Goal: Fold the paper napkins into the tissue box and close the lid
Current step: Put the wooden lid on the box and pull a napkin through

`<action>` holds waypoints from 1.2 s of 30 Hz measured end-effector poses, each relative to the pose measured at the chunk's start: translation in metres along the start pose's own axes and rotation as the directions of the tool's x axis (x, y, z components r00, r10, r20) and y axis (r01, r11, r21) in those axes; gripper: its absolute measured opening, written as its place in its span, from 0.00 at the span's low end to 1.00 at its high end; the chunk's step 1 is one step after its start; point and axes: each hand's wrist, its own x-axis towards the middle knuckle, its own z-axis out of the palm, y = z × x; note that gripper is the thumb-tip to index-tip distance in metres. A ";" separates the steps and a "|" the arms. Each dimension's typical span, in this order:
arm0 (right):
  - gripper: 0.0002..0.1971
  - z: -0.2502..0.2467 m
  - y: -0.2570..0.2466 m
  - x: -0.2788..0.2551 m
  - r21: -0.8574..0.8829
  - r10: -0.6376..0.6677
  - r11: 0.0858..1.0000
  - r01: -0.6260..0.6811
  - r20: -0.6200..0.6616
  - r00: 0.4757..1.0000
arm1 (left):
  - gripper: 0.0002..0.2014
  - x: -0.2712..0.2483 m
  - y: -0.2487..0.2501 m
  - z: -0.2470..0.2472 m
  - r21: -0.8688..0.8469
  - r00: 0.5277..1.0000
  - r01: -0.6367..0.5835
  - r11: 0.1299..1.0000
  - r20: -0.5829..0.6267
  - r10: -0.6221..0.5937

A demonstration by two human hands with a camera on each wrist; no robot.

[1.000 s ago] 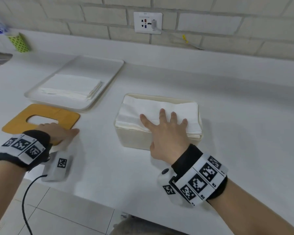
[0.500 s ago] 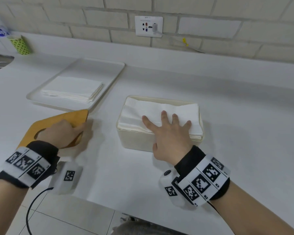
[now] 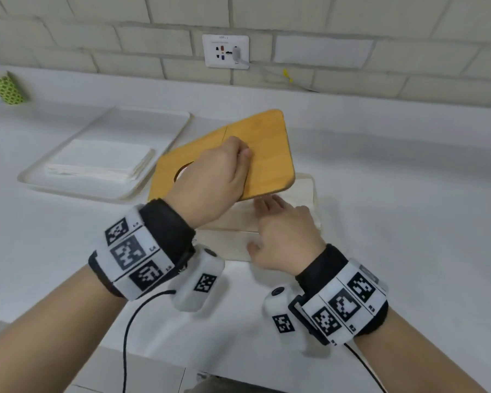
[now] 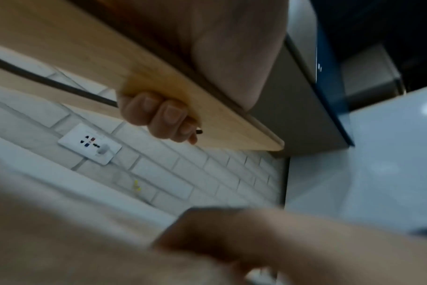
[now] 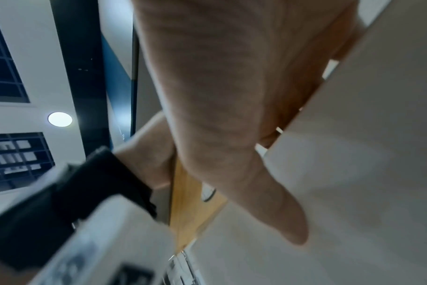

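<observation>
White counter (image 3: pixel 394 194); left hand (image 3: pixel 210 177) gripping tilted wooden lid (image 3: pixel 267 154); right hand (image 3: pixel 287 236) seemingly flat on napkins.

Lid (image 3: pixel 267 154) over box (image 3: pixel 227 245) (tray (image 3: pixel 102 191) apparently left).

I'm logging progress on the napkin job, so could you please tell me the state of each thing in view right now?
wooden lid: lifted, tilted over the box, not yet seated.
tissue box: open, filled with napkins.
left hand: grips the lid.
right hand: flat on the napkins in the box, fingers under the lid.
tray: on the counter, holding a stack.
spare napkins: folded, stacked on the tray.
wall socket: one plug inserted.
</observation>
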 end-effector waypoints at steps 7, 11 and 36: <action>0.22 0.007 0.033 -0.022 0.158 -0.022 0.986 0.049 -0.163 0.986 | 0.15 0.011 -0.019 0.033 0.078 0.984 0.049 0.996 0.165 -0.061; 0.19 0.019 0.037 -0.032 0.095 0.009 0.995 0.022 -0.320 0.947 | 0.15 0.012 -0.019 0.045 0.196 0.963 0.019 0.980 0.260 -0.071; 0.54 -0.013 0.113 -0.012 0.592 -0.053 0.806 0.012 0.051 0.997 | 0.53 -0.004 -0.011 0.042 0.250 0.852 -0.263 0.932 0.514 0.103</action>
